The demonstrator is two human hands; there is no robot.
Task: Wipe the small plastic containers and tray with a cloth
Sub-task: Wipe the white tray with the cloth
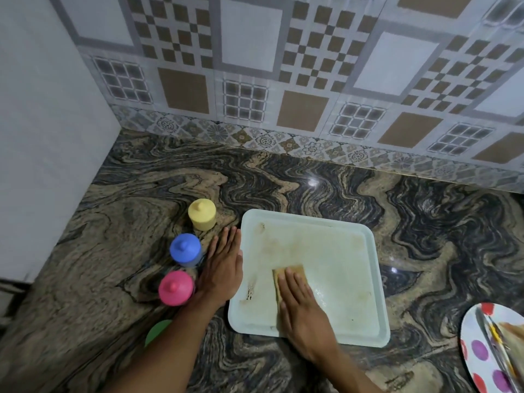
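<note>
nearest me on the table (255, 364), the right hand (300, 302) lies flat, fingers straight, pressing a soft folded cloth (286, 272) onto the stained tray (354, 279). the left hand (224, 265), flat and holding nothing, rests against the tray's left rim. the tray looks light, stiff and likely to slide, so bracing the rim seems wise. a green shape (157, 331) behind the forearm is perhaps a fourth container. beyond stand the pink container (175, 287), blue container (185, 249) and yellow container (202, 214), light and best gripped round the body.
</note>
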